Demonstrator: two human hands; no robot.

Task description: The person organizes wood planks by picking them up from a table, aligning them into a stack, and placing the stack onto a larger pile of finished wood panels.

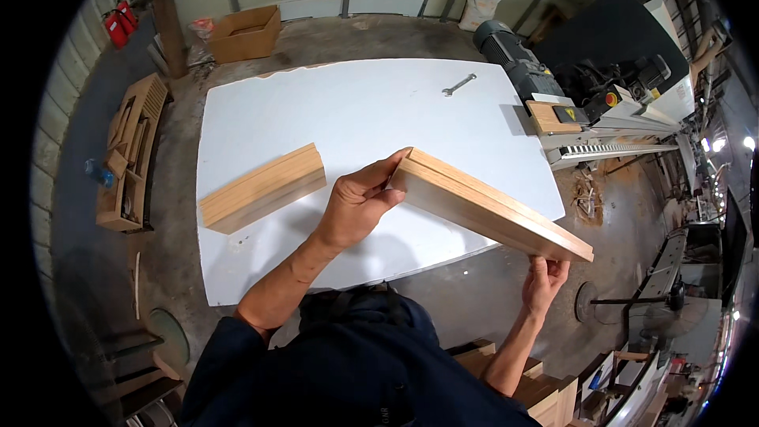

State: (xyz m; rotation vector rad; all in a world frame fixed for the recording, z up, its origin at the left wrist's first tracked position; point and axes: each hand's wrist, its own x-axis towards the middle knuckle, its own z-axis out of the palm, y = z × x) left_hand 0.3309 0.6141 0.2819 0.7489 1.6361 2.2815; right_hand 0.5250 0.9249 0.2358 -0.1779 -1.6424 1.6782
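A white tabletop (356, 126) sits on a dusty concrete workshop floor, a grey motor and saw machine (553, 87) just beyond its right edge. Two wooden boards show: one board (262, 188) lies on the tabletop's left part; the held board (490, 207) hangs over its right front corner, left hand (360, 205) clasping one end, right hand (544, 283) gripping the other. One wrench (458, 85) lies at the tabletop's far side.

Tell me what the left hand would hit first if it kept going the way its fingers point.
Probably nothing new: the left hand already grips the near end of the long wooden board, directly ahead of its fingers.
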